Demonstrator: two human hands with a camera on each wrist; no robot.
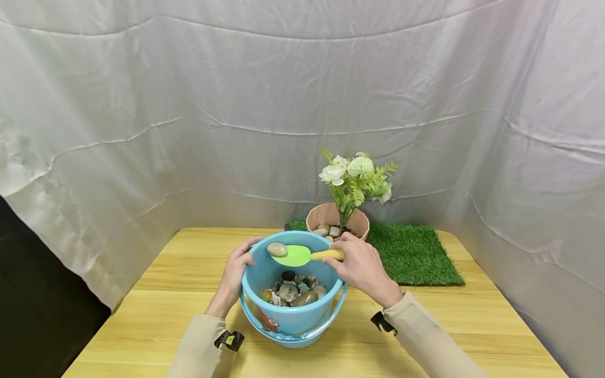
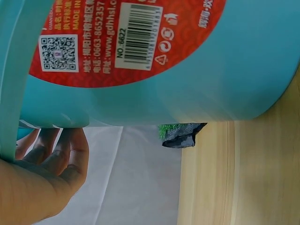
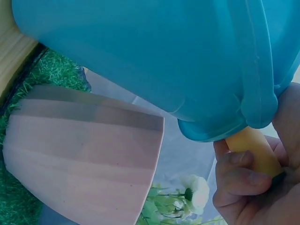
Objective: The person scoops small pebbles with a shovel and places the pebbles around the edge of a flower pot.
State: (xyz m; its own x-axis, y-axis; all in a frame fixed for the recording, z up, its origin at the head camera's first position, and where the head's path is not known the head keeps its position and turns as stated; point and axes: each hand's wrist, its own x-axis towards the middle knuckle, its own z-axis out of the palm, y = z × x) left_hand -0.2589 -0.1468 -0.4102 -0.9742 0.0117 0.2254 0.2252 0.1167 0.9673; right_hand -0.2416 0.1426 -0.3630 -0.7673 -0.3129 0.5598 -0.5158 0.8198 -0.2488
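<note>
A blue bucket (image 1: 292,328) stands on the table, tilted a little, with pebbles (image 1: 289,292) at its bottom. My left hand (image 1: 233,275) grips its left rim, thumb over the edge; in the left wrist view the fingers (image 2: 75,157) lie against the outer wall. In my right hand (image 1: 364,266) is the yellow handle (image 1: 328,254) of a toy shovel with a green blade (image 1: 295,256). On the blade's tip, above the bucket's opening, rests a smooth stone (image 1: 277,249). The right wrist view shows fingers curled round the handle (image 3: 253,152) beside the bucket rim.
Behind the bucket a pink flowerpot (image 1: 323,214) holds stones and white flowers (image 1: 359,168). Under and beside it lies a green turf mat (image 1: 413,257). The bucket's handle (image 1: 326,328) hangs down at the front. Grey cloth (image 1: 255,94) encloses the wooden table (image 1: 165,294).
</note>
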